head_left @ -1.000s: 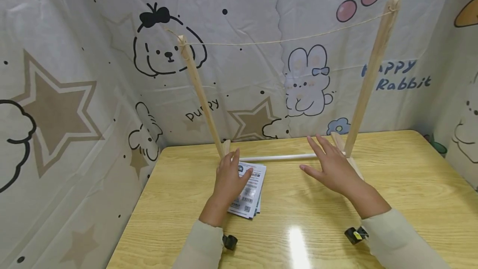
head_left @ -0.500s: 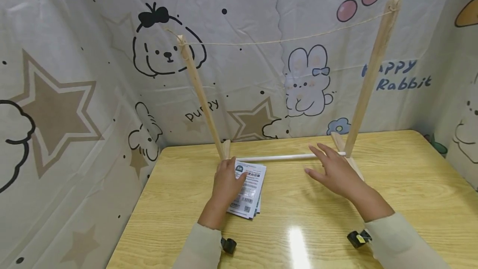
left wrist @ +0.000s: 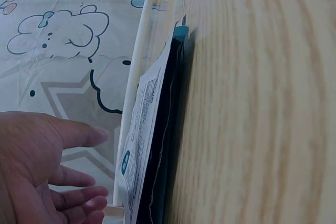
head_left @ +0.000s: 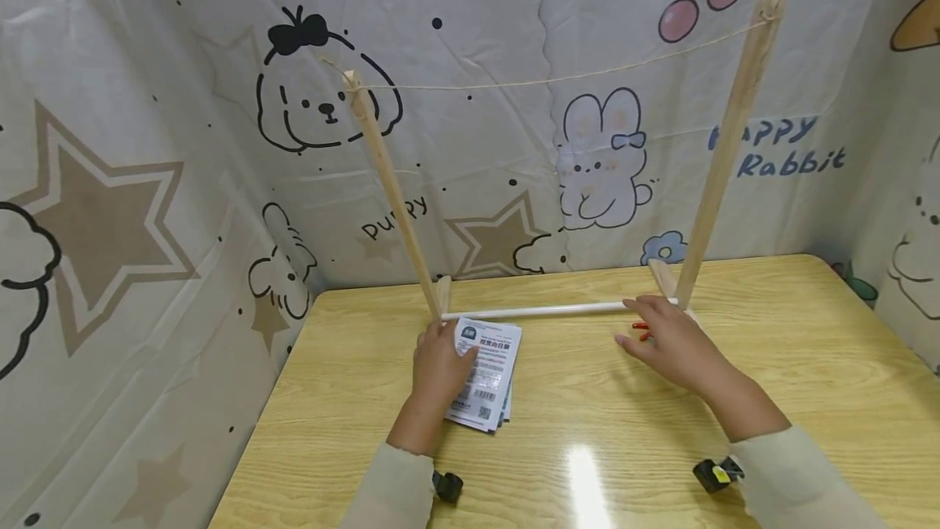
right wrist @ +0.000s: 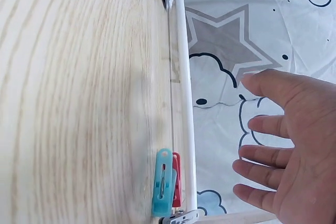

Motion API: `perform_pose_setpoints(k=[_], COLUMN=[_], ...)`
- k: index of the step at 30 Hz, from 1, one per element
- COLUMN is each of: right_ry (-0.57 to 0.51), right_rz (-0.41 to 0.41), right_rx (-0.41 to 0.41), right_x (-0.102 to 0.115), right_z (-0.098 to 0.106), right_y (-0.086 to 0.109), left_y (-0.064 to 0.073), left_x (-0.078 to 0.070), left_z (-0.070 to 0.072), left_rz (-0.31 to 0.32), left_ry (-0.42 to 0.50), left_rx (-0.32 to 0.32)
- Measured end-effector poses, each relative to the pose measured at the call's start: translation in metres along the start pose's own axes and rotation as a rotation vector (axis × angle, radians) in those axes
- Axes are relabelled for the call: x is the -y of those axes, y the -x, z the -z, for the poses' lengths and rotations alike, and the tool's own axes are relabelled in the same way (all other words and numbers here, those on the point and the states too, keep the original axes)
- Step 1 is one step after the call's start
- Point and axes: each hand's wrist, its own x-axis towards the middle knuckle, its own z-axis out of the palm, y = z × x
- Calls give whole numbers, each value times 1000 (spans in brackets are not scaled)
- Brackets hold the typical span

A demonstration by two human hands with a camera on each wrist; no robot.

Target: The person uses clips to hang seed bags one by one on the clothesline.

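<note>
In the head view, my left hand (head_left: 441, 370) overlaps the left side of a small stack of white printed packets (head_left: 490, 366) on the table. The left wrist view shows a gap between its loosely bent fingers and the packets (left wrist: 144, 129), whose lower layers have dark and teal edges. My right hand (head_left: 674, 347) hovers with fingers spread and nothing in them, over a red clothespin (head_left: 641, 326) partly hidden by it. From the right wrist, a teal clothespin (right wrist: 163, 184) lies beside the red one, with a pale grey clip (right wrist: 181, 217) at the bottom edge.
A wooden frame stands at the back: a left post (head_left: 392, 186), a right post (head_left: 727, 162), a string (head_left: 514, 85) tied between their tops and a white rod (head_left: 543, 310) joining their bases. Behind the wooden table (head_left: 573, 406) hangs a printed cloth (head_left: 477, 153).
Both hands have come lower and slightly toward the body. My left hand uncovers more of the top packet, and the red clothespin now shows by my right hand.
</note>
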Motion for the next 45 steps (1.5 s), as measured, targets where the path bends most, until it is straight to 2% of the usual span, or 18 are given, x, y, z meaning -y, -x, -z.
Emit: perform_pose_setpoints(k=[14,19,24,31,37,45], right_ry=[-13,-11,-17,-35,-53,-61], right_rz=[-13,-11,-10,-50,-82,-104], right_rx=[-16,-14,-13,23,32,63], right_x=[-13,-17,-20,-21,-26,-28], right_z=[-5,-9,-12,-16,-22,-27], right_y=[8,11,14,18,20,21], left_y=[3,2,4,4,4,3], left_x=[5,9,10,14,15,19], left_z=[-4,-4,-4,-7,-8,-9], left_rz=[56,72,89,103,130,120], left_ry=[-61,-83,-77,-77,-43,-20], left_rx=[9,33,41,27,47,49])
